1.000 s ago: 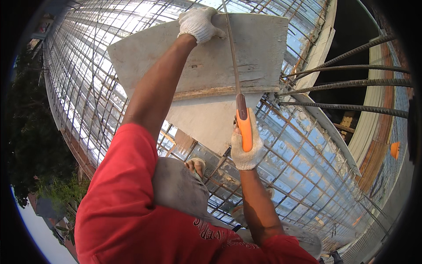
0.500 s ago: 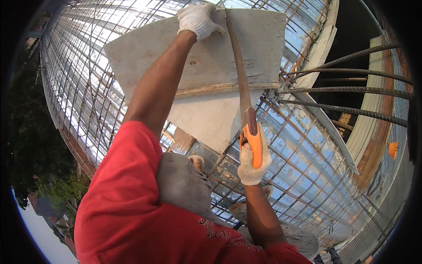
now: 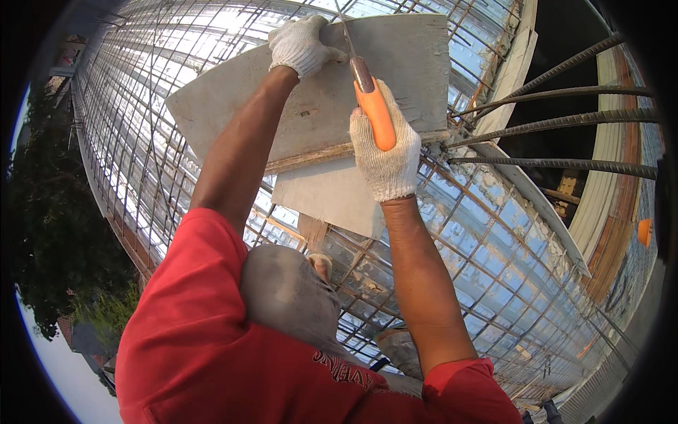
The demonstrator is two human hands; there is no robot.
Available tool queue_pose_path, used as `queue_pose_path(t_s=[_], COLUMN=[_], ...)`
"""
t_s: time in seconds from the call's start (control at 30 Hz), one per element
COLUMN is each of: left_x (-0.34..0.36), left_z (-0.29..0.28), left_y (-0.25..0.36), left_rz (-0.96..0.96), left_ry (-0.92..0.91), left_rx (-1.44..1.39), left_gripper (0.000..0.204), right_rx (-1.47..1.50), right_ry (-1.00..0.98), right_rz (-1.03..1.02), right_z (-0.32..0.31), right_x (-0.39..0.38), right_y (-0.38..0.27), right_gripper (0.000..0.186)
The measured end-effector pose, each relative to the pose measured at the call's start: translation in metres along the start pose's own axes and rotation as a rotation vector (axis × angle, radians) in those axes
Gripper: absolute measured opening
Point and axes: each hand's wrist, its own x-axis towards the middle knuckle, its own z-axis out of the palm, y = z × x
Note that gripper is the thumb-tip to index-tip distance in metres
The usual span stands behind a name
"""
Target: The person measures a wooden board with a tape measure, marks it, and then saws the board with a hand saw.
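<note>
My gloved right hand (image 3: pixel 387 152) is closed around the orange and brown handle (image 3: pixel 378 120) of a hand saw. The thin blade (image 3: pixel 343 32) points up across a weathered grey board (image 3: pixel 395 81) with a curved top edge. My gloved left hand (image 3: pixel 300 46) grips that top edge just left of the blade, fingers bent over it and thumb toward the saw. Under the board lies a smaller pale panel (image 3: pixel 321 198), and my bent knee (image 3: pixel 282 283) is just below, left of my right forearm.
A rebar mesh (image 3: pixel 487 247) over shiny sheeting surrounds the board. Thick ribbed bars (image 3: pixel 551 133) cross a dark opening at the right, beside curved planks (image 3: pixel 600 240) and a small orange object (image 3: pixel 644 232). Trees (image 3: pixel 56 240) show beyond the left edge.
My right hand and saw have moved far forward and slightly left, so the handle is now over the board. My left hand keeps its grip on the board's edge.
</note>
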Motion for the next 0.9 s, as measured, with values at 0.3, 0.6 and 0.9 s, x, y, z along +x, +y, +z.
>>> queue_pose_path(t_s=[0.3,0.6,0.9], left_x=[-0.02,-0.012,-0.039], left_z=[-0.005,-0.008,-0.039], left_y=[0.003,-0.003,0.01], left_rz=[-0.041,-0.059,-0.18], left_ry=[-0.083,-0.095,-0.113], left_rx=[-0.033,-0.056,0.013], left_gripper=[0.085,0.084,0.081], right_rx=[0.088,0.117,0.032], right_ry=[0.038,0.059,-0.139], right_rz=[0.107,0.079,-0.179], right_z=[-0.024,-0.061,-0.068], right_x=[-0.072,-0.135,-0.038], right_y=[0.018,0.016,0.038], right_gripper=[0.05,0.049,0.051])
